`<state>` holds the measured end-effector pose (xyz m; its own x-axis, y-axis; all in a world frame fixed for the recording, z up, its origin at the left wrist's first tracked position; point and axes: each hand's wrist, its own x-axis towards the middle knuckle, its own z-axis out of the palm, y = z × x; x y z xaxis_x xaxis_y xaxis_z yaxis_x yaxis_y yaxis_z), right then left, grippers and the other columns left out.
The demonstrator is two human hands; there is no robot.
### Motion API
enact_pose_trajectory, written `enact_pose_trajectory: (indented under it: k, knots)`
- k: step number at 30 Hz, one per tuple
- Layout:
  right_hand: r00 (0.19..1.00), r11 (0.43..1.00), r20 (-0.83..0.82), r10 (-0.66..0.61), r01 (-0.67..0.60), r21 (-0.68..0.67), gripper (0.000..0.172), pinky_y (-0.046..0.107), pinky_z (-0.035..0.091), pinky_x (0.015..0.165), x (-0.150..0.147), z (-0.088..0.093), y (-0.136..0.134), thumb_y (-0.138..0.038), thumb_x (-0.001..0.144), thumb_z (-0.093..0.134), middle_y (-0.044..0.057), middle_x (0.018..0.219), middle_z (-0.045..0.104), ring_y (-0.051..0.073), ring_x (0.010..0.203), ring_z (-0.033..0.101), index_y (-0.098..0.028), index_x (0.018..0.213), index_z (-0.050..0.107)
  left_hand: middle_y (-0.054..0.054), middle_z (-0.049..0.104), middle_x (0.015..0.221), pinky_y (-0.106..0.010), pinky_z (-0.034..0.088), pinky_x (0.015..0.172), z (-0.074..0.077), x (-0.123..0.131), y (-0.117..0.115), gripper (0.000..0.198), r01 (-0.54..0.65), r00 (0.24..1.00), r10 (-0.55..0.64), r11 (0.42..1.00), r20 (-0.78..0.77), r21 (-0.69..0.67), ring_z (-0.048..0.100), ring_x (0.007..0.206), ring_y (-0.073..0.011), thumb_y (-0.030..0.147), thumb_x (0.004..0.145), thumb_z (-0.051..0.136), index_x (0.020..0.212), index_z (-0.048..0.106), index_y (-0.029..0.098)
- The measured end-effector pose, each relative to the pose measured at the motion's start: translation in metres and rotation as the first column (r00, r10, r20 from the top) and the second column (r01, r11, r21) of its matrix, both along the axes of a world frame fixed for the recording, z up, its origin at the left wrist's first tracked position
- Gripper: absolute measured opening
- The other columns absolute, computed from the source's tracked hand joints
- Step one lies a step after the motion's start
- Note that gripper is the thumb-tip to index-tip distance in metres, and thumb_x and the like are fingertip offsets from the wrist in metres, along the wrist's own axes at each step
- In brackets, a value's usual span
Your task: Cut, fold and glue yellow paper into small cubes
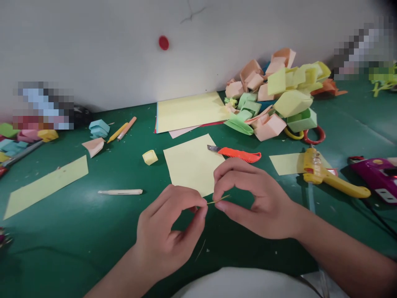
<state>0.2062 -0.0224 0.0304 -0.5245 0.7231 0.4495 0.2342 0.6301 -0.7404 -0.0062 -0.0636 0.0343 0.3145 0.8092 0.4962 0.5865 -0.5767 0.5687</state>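
Observation:
Between my hands stretches a thin yellow paper strip, seen nearly edge-on. My left hand pinches one end of it between thumb and fingertips. Closed on the other end, my right hand lets a short tip stick out past its thumb. Just beyond the hands lies a pale yellow paper sheet, partly covered by my right fingers. An orange utility knife rests across the sheet's right edge, blade out to the left. A small folded yellow paper piece sits left of the sheet.
A heap of folded paper pieces stands at the back right. Stacked paper lies by the wall. At right are a yellow glue gun and a purple device. A white pen and a paper strip lie left.

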Motion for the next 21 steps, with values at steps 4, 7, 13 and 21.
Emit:
enact_pose_trajectory:
  k: [4, 7, 13, 21]
  knots:
    - [0.999, 1.000, -0.029, 0.014, -0.014, -0.019, 0.010, 0.032, 0.053, 0.072, 0.001, -0.004, 0.001, -0.015, 0.084, 0.067, 0.004, 0.095, 0.061, 0.016, 0.083, 0.061, -0.023, 0.090, 0.065, 0.001, 0.071, 0.084, -0.024, 0.056, 0.061, -0.005, 0.000, -0.002, 0.021, -0.027, 0.999, 0.027, 1.000, 0.045, -0.001, 0.067, 0.066, -0.0112, 0.008, 0.088, 0.061, 0.100, 0.061, 0.026]
    - [0.999, 0.999, -0.033, 0.022, -0.023, -0.026, 0.011, 0.033, 0.054, 0.072, 0.000, -0.005, 0.000, -0.014, 0.084, 0.067, 0.004, 0.095, 0.061, 0.017, 0.083, 0.062, -0.024, 0.090, 0.066, 0.001, 0.072, 0.085, -0.025, 0.055, 0.061, -0.009, -0.002, -0.002, 0.022, -0.035, 0.996, 0.039, 0.998, 0.077, -0.058, 0.067, 0.068, -0.0118, 0.010, 0.088, 0.062, 0.102, 0.063, 0.026]
    - [0.999, 0.998, -0.035, 0.037, -0.039, -0.046, 0.011, 0.033, 0.054, 0.073, 0.000, -0.008, -0.001, -0.013, 0.083, 0.067, 0.004, 0.094, 0.060, 0.016, 0.082, 0.061, -0.024, 0.088, 0.065, 0.001, 0.070, 0.087, -0.025, 0.054, 0.063, -0.013, -0.004, -0.001, 0.021, 0.042, 0.981, -0.008, 0.985, 0.196, -0.169, 0.067, 0.074, -0.0116, 0.008, 0.088, 0.061, 0.100, 0.064, 0.025]
    - [0.997, 0.997, -0.045, 0.070, -0.072, -0.037, 0.009, 0.034, 0.054, 0.075, -0.002, -0.010, -0.002, -0.016, 0.084, 0.069, 0.004, 0.094, 0.060, 0.017, 0.084, 0.061, -0.023, 0.089, 0.066, -0.001, 0.069, 0.088, -0.028, 0.053, 0.063, -0.015, -0.003, -0.001, 0.021, 0.075, 0.970, -0.022, 0.974, 0.243, -0.214, 0.066, 0.076, -0.0128, 0.007, 0.088, 0.061, 0.099, 0.066, 0.024]
